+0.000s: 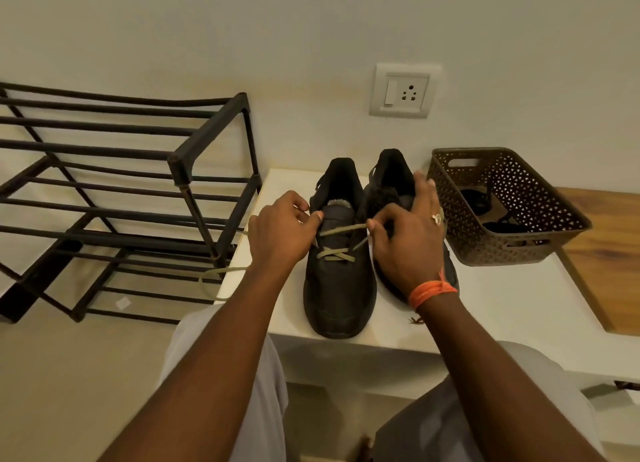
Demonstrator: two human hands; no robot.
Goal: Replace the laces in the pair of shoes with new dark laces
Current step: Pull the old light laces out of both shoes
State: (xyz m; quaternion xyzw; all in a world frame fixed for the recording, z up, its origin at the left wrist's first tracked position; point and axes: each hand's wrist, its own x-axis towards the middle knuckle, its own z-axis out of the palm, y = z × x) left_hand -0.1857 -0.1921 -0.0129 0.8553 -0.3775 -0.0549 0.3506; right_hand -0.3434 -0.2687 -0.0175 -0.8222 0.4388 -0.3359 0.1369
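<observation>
Left hand: the left hand (pixel 280 233) has its fingers curled, thumb and forefinger pinching the olive lace (pixel 334 255) at the upper left eyelets of the near shoe (pixel 337 288).
Right hand: the right hand (pixel 407 240) pinches the other run of the same lace between thumb and forefinger; its remaining fingers are extended over the far shoe (pixel 389 181). A ring sits on one finger, an orange thread band (pixel 431 290) on the wrist.
Lace: crossed twice over the tongue between the hands; a loose tail trails left past the left hand and hangs off the counter (pixel 502 299) edge.
Shoes: two dark shoes stand side by side on the white counter, toes toward the person; the far shoe lies partly under the right hand.
Basket: a brown perforated basket (pixel 450 198) stands just right of the right hand, holding dark items, possibly laces.
Rack: a black metal shoe rack (pixel 180 164) stands left of the left hand, on the floor.
Socket: a wall socket (pixel 403 91) is mounted above the hands.
</observation>
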